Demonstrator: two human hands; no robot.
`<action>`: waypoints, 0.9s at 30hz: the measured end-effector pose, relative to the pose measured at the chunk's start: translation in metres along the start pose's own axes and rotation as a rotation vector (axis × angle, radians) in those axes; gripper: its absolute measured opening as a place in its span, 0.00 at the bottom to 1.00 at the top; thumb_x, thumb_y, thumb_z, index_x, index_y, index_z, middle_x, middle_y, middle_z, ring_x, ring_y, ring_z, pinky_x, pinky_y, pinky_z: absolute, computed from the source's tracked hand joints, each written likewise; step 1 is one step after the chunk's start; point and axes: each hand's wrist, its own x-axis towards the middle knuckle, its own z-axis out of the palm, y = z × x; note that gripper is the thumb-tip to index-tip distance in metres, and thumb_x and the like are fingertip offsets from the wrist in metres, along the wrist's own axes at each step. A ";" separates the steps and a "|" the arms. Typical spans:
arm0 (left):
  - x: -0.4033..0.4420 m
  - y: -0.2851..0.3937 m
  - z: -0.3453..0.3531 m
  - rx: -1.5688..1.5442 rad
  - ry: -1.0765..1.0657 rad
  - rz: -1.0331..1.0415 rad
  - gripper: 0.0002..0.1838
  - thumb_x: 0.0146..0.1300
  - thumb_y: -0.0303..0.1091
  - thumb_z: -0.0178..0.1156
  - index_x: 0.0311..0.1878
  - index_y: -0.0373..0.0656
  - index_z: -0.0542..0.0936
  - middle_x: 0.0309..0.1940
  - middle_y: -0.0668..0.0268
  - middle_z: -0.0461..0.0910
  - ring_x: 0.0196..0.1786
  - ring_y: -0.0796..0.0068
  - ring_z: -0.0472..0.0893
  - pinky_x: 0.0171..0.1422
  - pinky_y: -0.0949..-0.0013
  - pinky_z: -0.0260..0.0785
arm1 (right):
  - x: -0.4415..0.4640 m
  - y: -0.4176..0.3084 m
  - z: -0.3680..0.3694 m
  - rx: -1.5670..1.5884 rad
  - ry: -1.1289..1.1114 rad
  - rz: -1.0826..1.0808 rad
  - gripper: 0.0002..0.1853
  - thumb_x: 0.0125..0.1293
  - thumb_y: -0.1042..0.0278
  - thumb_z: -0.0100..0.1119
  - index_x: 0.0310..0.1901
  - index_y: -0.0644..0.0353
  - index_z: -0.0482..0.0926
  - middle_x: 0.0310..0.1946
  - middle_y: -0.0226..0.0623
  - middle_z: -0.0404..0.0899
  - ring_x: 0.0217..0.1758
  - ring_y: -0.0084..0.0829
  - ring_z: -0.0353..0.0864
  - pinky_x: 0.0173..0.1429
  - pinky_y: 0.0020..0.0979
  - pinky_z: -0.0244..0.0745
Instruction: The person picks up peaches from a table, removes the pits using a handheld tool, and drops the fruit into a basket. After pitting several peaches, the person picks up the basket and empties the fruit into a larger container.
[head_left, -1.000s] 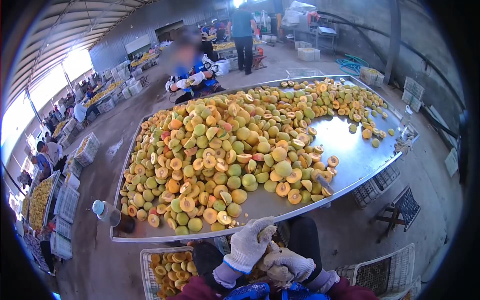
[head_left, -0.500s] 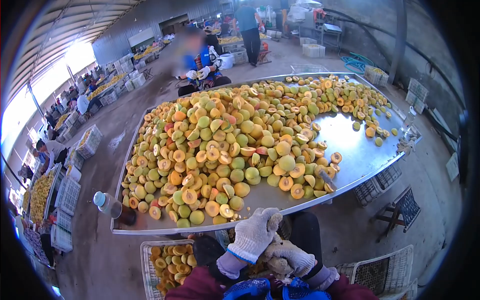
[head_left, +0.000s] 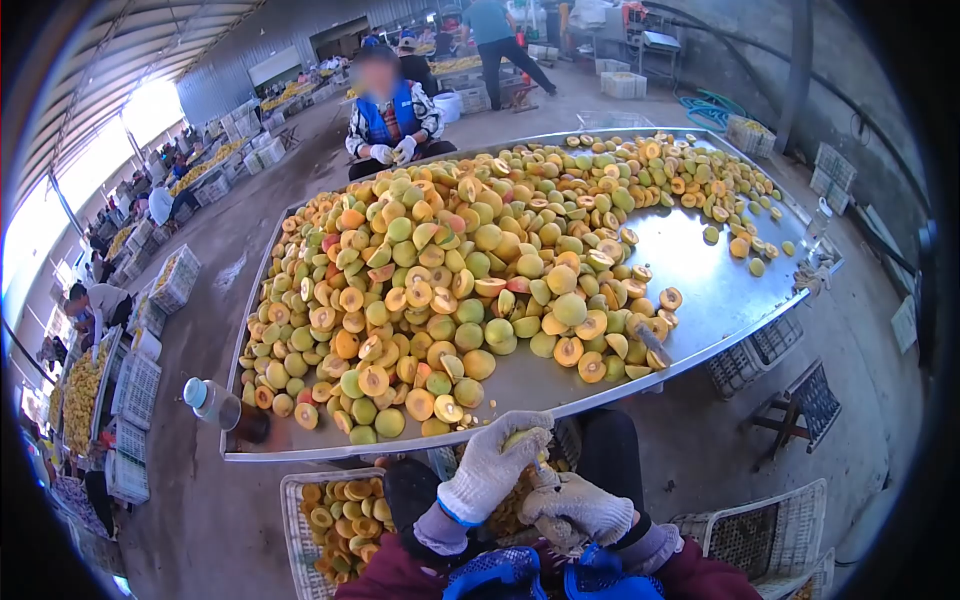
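Observation:
My left hand [head_left: 497, 466], in a white knitted glove, is closed around a yellow-green fruit [head_left: 520, 437] just below the table's near edge. Close beside it on the right, my right hand [head_left: 578, 508], in a soiled glove, has its fingers curled together near the fruit; what it grips is too small to make out. Beyond both hands, a large heap of whole and halved fruit [head_left: 430, 280] covers much of the metal table [head_left: 700, 340].
A bottle of dark liquid [head_left: 228, 411] stands at the table's near left corner. Below are a crate of fruit halves [head_left: 290, 510], another crate [head_left: 765, 535] and a folding stool [head_left: 800, 410]. Across the table sits a person in a blue vest [head_left: 390, 120].
The fruit in my left hand now shows more clearly, and the hands are slightly farther apart at the fingertips. The person across the table sits more upright; a standing person behind has stepped wide.

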 end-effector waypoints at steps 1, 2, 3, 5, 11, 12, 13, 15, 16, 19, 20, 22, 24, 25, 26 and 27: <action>-0.001 0.000 0.002 0.057 0.044 0.016 0.18 0.72 0.38 0.56 0.57 0.35 0.75 0.45 0.62 0.80 0.46 0.73 0.80 0.52 0.68 0.75 | 0.001 0.002 0.000 -0.124 0.020 -0.100 0.10 0.66 0.62 0.57 0.33 0.60 0.78 0.18 0.29 0.71 0.18 0.21 0.70 0.23 0.22 0.66; -0.001 -0.001 0.003 0.056 0.039 0.009 0.18 0.72 0.38 0.56 0.57 0.35 0.75 0.45 0.62 0.80 0.46 0.73 0.80 0.52 0.68 0.75 | 0.001 0.001 0.001 -0.117 0.024 -0.097 0.10 0.66 0.62 0.57 0.33 0.60 0.78 0.18 0.29 0.71 0.18 0.21 0.70 0.23 0.22 0.66; -0.002 -0.002 0.004 -0.107 0.063 -0.009 0.17 0.72 0.39 0.56 0.55 0.35 0.75 0.44 0.62 0.80 0.45 0.72 0.80 0.51 0.68 0.75 | 0.001 -0.003 0.001 -0.061 0.016 0.010 0.10 0.66 0.62 0.58 0.33 0.60 0.78 0.21 0.29 0.73 0.22 0.20 0.71 0.27 0.22 0.68; -0.005 0.005 0.008 -0.361 0.082 -0.009 0.14 0.73 0.35 0.54 0.55 0.36 0.76 0.43 0.64 0.80 0.42 0.76 0.79 0.48 0.72 0.75 | 0.001 -0.013 0.010 -0.020 0.050 0.006 0.07 0.63 0.65 0.64 0.33 0.60 0.80 0.19 0.27 0.74 0.18 0.18 0.72 0.20 0.22 0.65; -0.013 0.005 0.013 -0.400 0.209 0.031 0.17 0.71 0.37 0.57 0.55 0.34 0.76 0.44 0.62 0.80 0.45 0.73 0.80 0.49 0.67 0.76 | 0.012 0.005 0.014 -0.018 0.083 -0.012 0.09 0.65 0.63 0.61 0.31 0.57 0.75 0.17 0.26 0.72 0.13 0.17 0.68 0.16 0.20 0.62; -0.014 0.003 0.014 -0.400 0.207 0.026 0.17 0.71 0.37 0.57 0.55 0.34 0.76 0.44 0.62 0.80 0.45 0.73 0.80 0.49 0.67 0.76 | 0.010 0.001 0.015 -0.014 0.085 -0.011 0.09 0.65 0.63 0.61 0.31 0.57 0.75 0.17 0.26 0.72 0.13 0.17 0.68 0.16 0.20 0.62; -0.017 -0.001 0.014 -0.097 0.282 0.132 0.16 0.71 0.38 0.56 0.53 0.34 0.77 0.43 0.62 0.81 0.43 0.72 0.81 0.49 0.67 0.76 | 0.004 -0.007 0.017 0.028 0.038 0.049 0.08 0.64 0.63 0.61 0.32 0.57 0.76 0.17 0.26 0.73 0.13 0.17 0.68 0.17 0.21 0.63; -0.017 0.000 0.012 0.537 0.356 0.476 0.12 0.68 0.33 0.57 0.49 0.35 0.79 0.41 0.59 0.82 0.40 0.65 0.83 0.47 0.64 0.76 | -0.001 -0.011 0.017 0.072 -0.009 0.118 0.08 0.64 0.63 0.61 0.32 0.57 0.76 0.17 0.26 0.73 0.14 0.17 0.69 0.17 0.21 0.63; -0.018 0.003 0.010 0.531 0.353 0.474 0.12 0.68 0.33 0.57 0.49 0.35 0.79 0.41 0.59 0.82 0.40 0.65 0.83 0.47 0.64 0.76 | -0.002 -0.012 0.016 0.064 -0.037 0.126 0.08 0.64 0.63 0.61 0.32 0.58 0.77 0.18 0.27 0.73 0.16 0.17 0.70 0.19 0.21 0.64; -0.017 0.008 0.011 0.785 0.260 0.500 0.11 0.61 0.27 0.61 0.47 0.41 0.81 0.42 0.53 0.82 0.42 0.53 0.83 0.46 0.61 0.76 | -0.002 -0.006 0.008 0.089 -0.082 0.184 0.09 0.63 0.62 0.60 0.33 0.58 0.79 0.20 0.27 0.74 0.20 0.17 0.71 0.25 0.20 0.67; -0.013 0.008 0.012 0.785 0.257 0.517 0.11 0.61 0.27 0.61 0.47 0.41 0.81 0.42 0.53 0.82 0.42 0.53 0.83 0.46 0.61 0.76 | -0.001 -0.003 0.005 0.120 -0.105 0.234 0.09 0.63 0.62 0.60 0.33 0.58 0.80 0.22 0.28 0.74 0.23 0.17 0.71 0.28 0.20 0.68; -0.009 0.008 0.015 0.785 0.275 0.402 0.10 0.61 0.26 0.61 0.46 0.40 0.82 0.42 0.54 0.82 0.42 0.52 0.83 0.47 0.61 0.76 | 0.001 0.000 0.005 0.040 -0.076 0.118 0.10 0.63 0.60 0.59 0.33 0.59 0.79 0.24 0.28 0.75 0.26 0.18 0.72 0.33 0.21 0.69; -0.007 0.009 0.016 0.772 0.288 0.373 0.10 0.62 0.26 0.62 0.47 0.40 0.82 0.42 0.54 0.82 0.42 0.56 0.83 0.47 0.63 0.76 | 0.005 0.000 0.002 0.000 -0.078 0.022 0.10 0.63 0.60 0.60 0.33 0.60 0.79 0.26 0.28 0.76 0.28 0.19 0.73 0.34 0.23 0.69; -0.005 0.007 0.016 0.699 0.309 0.406 0.10 0.62 0.26 0.62 0.47 0.40 0.82 0.42 0.55 0.81 0.43 0.59 0.83 0.48 0.64 0.75 | 0.004 -0.012 0.002 0.043 -0.055 0.181 0.10 0.64 0.61 0.59 0.35 0.60 0.80 0.29 0.28 0.77 0.31 0.19 0.73 0.37 0.24 0.70; -0.003 0.005 0.014 0.626 0.330 0.440 0.11 0.62 0.26 0.62 0.48 0.39 0.82 0.43 0.55 0.81 0.45 0.62 0.83 0.48 0.65 0.75 | 0.004 -0.016 0.004 0.027 -0.068 0.176 0.10 0.64 0.61 0.59 0.35 0.60 0.80 0.29 0.28 0.77 0.31 0.19 0.73 0.37 0.24 0.70; -0.003 0.003 0.008 0.608 0.268 0.432 0.19 0.62 0.25 0.62 0.57 0.40 0.78 0.48 0.57 0.80 0.48 0.66 0.81 0.52 0.68 0.72 | 0.005 -0.018 0.006 0.016 -0.013 0.112 0.10 0.64 0.62 0.59 0.35 0.60 0.80 0.29 0.28 0.77 0.31 0.19 0.73 0.37 0.24 0.70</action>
